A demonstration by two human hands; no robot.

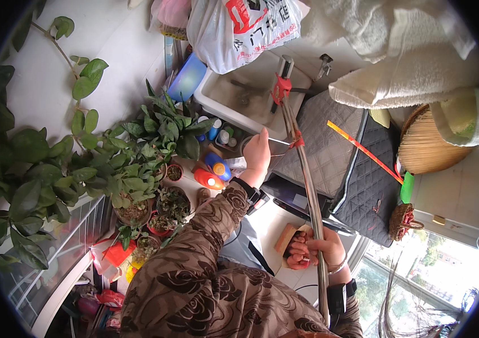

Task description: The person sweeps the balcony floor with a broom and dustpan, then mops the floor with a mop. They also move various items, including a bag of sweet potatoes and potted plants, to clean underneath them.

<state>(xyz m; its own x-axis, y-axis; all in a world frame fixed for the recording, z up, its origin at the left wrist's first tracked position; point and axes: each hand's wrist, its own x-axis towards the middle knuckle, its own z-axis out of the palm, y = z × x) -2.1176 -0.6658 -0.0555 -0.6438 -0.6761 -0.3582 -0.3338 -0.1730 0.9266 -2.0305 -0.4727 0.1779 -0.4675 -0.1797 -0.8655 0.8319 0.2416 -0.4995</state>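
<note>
A long bundle of thin stalks (309,186) runs slantwise from the sink down past my right side. Red ties bind it near its upper end (281,88) and farther down (296,139). My right hand (326,249) grips the bundle low down, with fingers around it. In my left hand (257,156) is a slim metal cutting tool, apparently scissors (279,141). Its thin tips reach towards the lower red tie; whether they touch it I cannot tell. My left hand hides most of the handles.
Beyond my hands is a white sink (260,122), with a plastic bag (243,38) hanging above. A quilted cover (328,126) drapes an appliance at right. Potted plants (134,211) and bottles (208,179) crowd the left. A woven tray (429,143) leans at far right.
</note>
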